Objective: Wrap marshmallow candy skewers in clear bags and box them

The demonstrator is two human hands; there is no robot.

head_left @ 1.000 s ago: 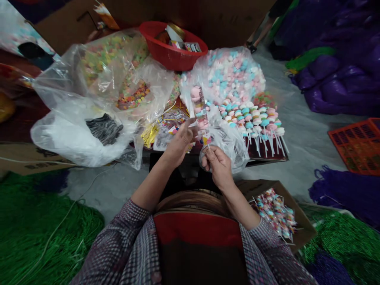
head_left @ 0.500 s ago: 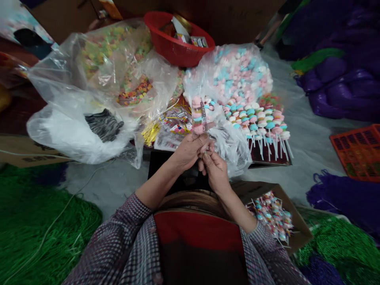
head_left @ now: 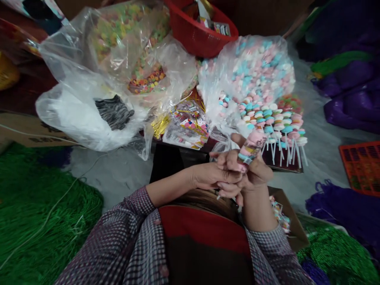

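A wrapped marshmallow skewer [head_left: 249,148], pink, white and blue in clear film, tilts up to the right between both hands. My right hand [head_left: 257,172] is closed around its lower part. My left hand [head_left: 218,178] is closed over the stick end, its fingers pressed against the right hand. Behind them lies a row of unwrapped marshmallow skewers [head_left: 273,122] on a dark board, sticks pointing toward me. A big clear bag of pastel marshmallows [head_left: 252,67] stands just beyond.
A red basket [head_left: 202,35] sits at the back. Clear bags of coloured candy [head_left: 130,51] and a white-filled bag [head_left: 80,118] lie left. Printed wrappers [head_left: 187,126] lie in the middle. A cardboard box of wrapped skewers [head_left: 285,221] is at my right. Green [head_left: 35,213] and purple netting surround.
Both hands have carried the skewer down and to the right, from upright in front of the marshmallow bag to tilted. The hands have closed together. The view has swung left.
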